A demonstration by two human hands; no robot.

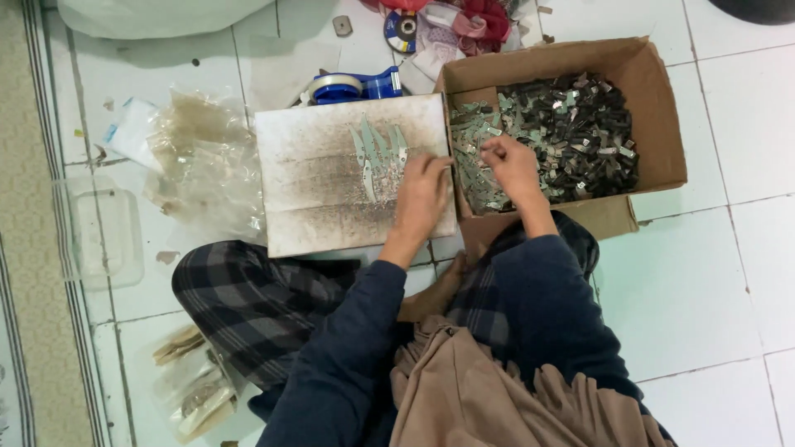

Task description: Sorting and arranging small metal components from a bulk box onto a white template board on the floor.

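A stained, pale square board [331, 186] is laid on the white tiled floor [704, 290], taken here as landmark. On its upper right part a fan of thin grey metal blades [379, 153] is spread flat. The left hand [422, 197] is rested palm down at the board's right edge, fingers extended and touching the lower ends of the blades; nothing is seen clasped in it.

Just right of the board an open brown cardboard box [654, 99] is set, filled with small dark and silvery metal pieces [571, 136]. The right hand [513, 165] is placed inside the box, fingers curled down onto the pieces at its left side; whether a piece is pinched cannot be told.

Just above the board a blue tape dispenser [356, 85] is lying. To the board's left, crumpled clear plastic bags [203, 161] are heaped, and farther left a clear plastic lidded container [99, 236] is seen. Below the board's left corner, beside a plaid-trousered knee, small clear packets [195, 389] are stacked.
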